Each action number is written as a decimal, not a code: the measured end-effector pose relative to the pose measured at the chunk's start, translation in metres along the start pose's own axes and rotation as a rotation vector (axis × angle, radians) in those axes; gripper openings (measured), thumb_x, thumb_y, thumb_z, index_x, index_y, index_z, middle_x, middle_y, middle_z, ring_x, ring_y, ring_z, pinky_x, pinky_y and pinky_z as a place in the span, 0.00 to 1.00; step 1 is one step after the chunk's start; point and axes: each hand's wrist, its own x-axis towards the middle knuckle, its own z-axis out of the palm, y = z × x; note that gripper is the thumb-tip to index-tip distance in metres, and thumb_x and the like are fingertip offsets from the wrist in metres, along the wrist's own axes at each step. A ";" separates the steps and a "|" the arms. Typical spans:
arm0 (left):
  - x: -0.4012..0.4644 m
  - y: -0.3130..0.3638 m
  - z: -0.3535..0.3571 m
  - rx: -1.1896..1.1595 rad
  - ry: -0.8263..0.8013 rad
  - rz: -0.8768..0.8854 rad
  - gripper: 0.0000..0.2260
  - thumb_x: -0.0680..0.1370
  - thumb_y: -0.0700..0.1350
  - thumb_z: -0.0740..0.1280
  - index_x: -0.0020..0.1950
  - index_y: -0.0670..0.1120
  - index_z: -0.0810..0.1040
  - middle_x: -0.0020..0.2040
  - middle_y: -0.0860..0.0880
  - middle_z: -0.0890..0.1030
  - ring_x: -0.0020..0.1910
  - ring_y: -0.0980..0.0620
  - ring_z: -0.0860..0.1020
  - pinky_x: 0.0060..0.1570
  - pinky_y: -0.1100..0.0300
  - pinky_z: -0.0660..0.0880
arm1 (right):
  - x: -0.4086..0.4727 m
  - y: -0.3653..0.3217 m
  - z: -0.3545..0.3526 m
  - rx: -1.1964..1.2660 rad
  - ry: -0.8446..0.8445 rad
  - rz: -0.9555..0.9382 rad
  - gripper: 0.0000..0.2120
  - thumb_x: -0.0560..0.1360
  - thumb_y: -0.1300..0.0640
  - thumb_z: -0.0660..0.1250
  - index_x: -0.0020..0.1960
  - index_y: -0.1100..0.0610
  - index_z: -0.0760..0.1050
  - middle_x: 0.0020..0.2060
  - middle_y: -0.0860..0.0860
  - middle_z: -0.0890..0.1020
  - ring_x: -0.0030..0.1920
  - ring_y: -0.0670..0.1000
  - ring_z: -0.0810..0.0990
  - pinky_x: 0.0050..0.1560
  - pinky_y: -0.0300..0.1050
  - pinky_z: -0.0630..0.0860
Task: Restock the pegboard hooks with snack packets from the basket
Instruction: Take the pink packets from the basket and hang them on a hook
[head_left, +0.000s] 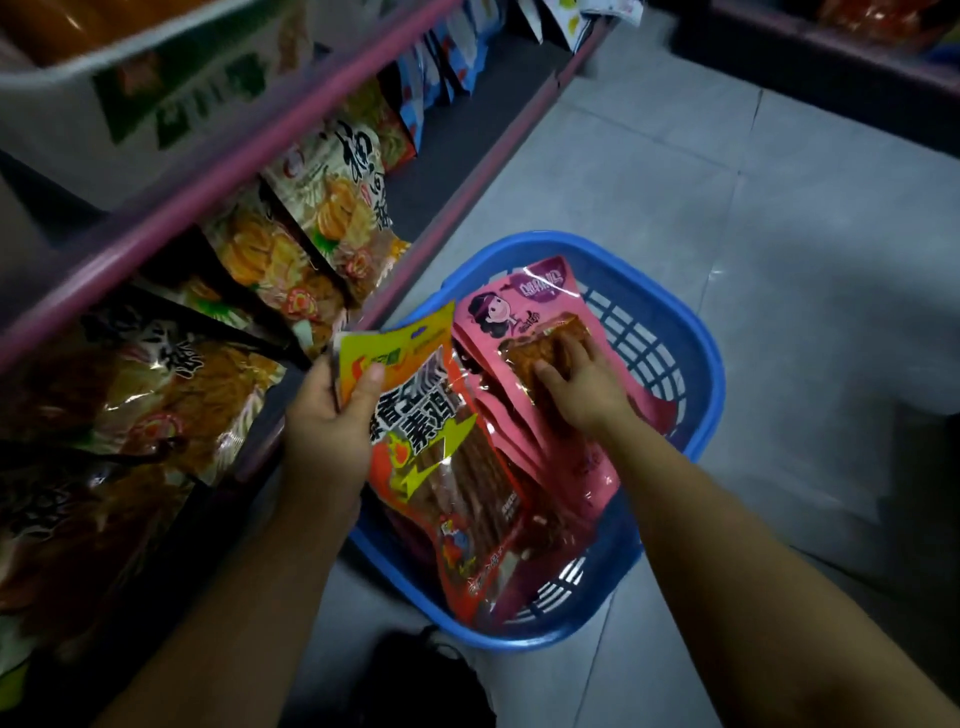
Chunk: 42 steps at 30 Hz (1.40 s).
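Several snack packets remain in the blue basket (696, 364) on the floor; left hand (332, 421) grips a yellow-red packet (441, 441), right hand (582, 379) presses flat on pink packets (524, 312). Restocking looks far from finished; no hooks visible.

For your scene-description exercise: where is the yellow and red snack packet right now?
In the head view, the yellow and red snack packet is centre-frame, its top in the left hand, hanging over the blue basket beside the pink packets.

Dim light, packet glare, blurred warped edges.
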 end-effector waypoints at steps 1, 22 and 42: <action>0.004 0.001 0.005 -0.064 0.003 -0.035 0.06 0.79 0.42 0.64 0.52 0.53 0.77 0.49 0.51 0.83 0.50 0.52 0.82 0.48 0.58 0.79 | 0.001 -0.001 0.004 -0.030 -0.001 0.004 0.28 0.79 0.40 0.54 0.76 0.50 0.57 0.77 0.56 0.56 0.75 0.61 0.58 0.73 0.59 0.57; 0.005 -0.019 -0.037 0.117 0.212 -0.136 0.08 0.76 0.43 0.68 0.37 0.52 0.77 0.35 0.60 0.80 0.37 0.61 0.79 0.37 0.65 0.72 | 0.021 -0.046 -0.009 0.471 0.132 0.015 0.20 0.68 0.48 0.76 0.55 0.54 0.78 0.48 0.54 0.84 0.47 0.54 0.82 0.54 0.56 0.78; -0.138 0.268 -0.236 -0.221 0.406 0.446 0.04 0.68 0.50 0.69 0.36 0.55 0.84 0.36 0.57 0.84 0.42 0.53 0.83 0.52 0.48 0.79 | -0.246 -0.223 -0.161 0.940 0.397 -0.538 0.17 0.74 0.52 0.70 0.30 0.54 0.70 0.14 0.43 0.69 0.16 0.40 0.62 0.17 0.32 0.57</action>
